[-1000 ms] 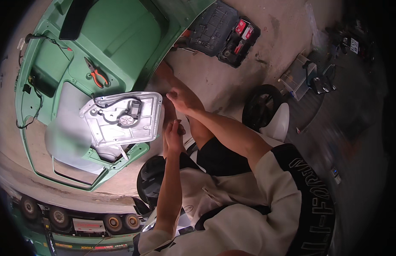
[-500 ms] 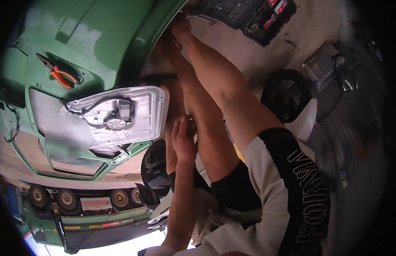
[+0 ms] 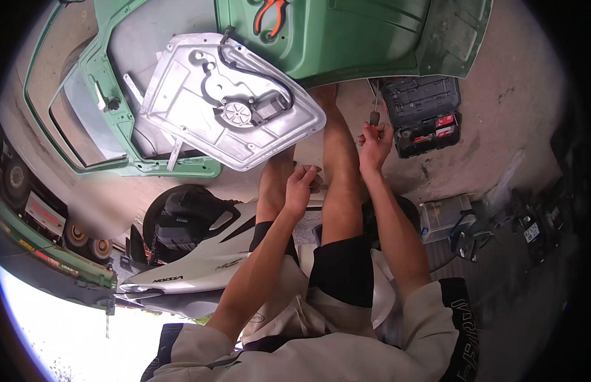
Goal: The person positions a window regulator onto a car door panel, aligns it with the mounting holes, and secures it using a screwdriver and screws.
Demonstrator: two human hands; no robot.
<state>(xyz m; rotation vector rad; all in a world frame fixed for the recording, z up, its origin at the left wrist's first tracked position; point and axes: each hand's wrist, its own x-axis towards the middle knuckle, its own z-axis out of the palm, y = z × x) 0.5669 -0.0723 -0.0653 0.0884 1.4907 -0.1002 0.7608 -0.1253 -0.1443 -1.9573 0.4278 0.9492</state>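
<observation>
My right hand (image 3: 376,146) is closed around the dark handle of a screwdriver (image 3: 375,118), its thin shaft pointing away from me beside the toolbox. My left hand (image 3: 300,189) is curled with fingertips together, next to my knee; whatever it may hold is hidden. In front of me lies a green vehicle door panel (image 3: 353,41). A silver metal plate (image 3: 174,83) rests over its opening, carrying a round window-regulator motor (image 3: 237,113) and a black cable. Pliers with orange handles (image 3: 270,18) lie on the green panel.
An open black toolbox (image 3: 423,95) stands at the right, past my right hand. A motor scooter (image 3: 206,270) is under and behind my legs. A clear plastic bin (image 3: 443,216) sits at the lower right. Parked trucks (image 3: 47,216) stand at the far left.
My view has swung round to the right. My right hand, stretched out by the green panel's edge before, is drawn nearer and the screwdriver in it now shows. My left hand stays curled.
</observation>
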